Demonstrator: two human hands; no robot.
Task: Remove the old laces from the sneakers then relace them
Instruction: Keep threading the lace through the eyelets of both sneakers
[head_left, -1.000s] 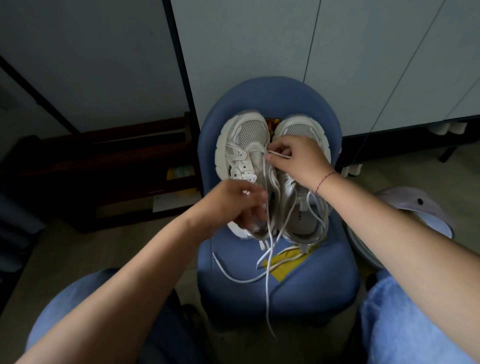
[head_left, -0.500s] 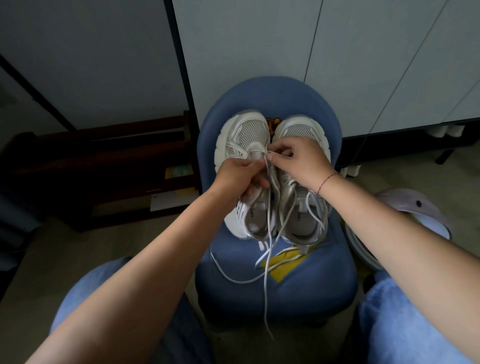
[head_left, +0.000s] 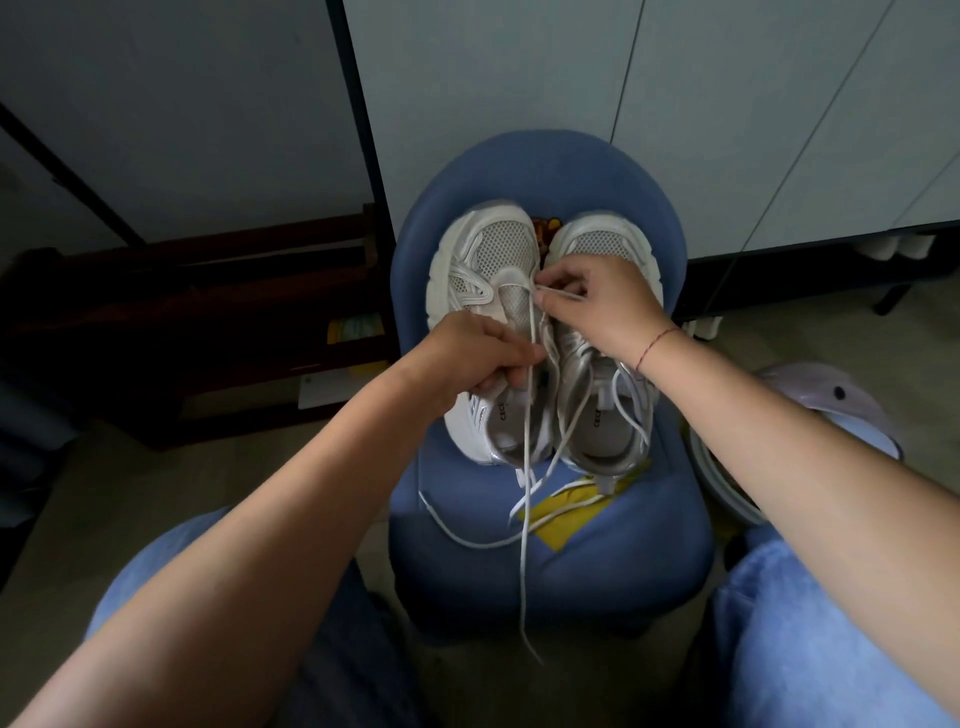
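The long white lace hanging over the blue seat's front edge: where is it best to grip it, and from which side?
Probably pinch the long white lace on its free straight run below the white sneakers, coming from the front edge of the blue seat; higher up, both hands crowd it.

A home entryway or room is showing here: a small blue chair (head_left: 550, 561) standing before pale cabinet doors (head_left: 519, 93), beside a dark wooden shelf (head_left: 218, 322).

Two white mesh sneakers (head_left: 540, 332) lie side by side, toes away, their white laces (head_left: 524, 519) trailing loose.
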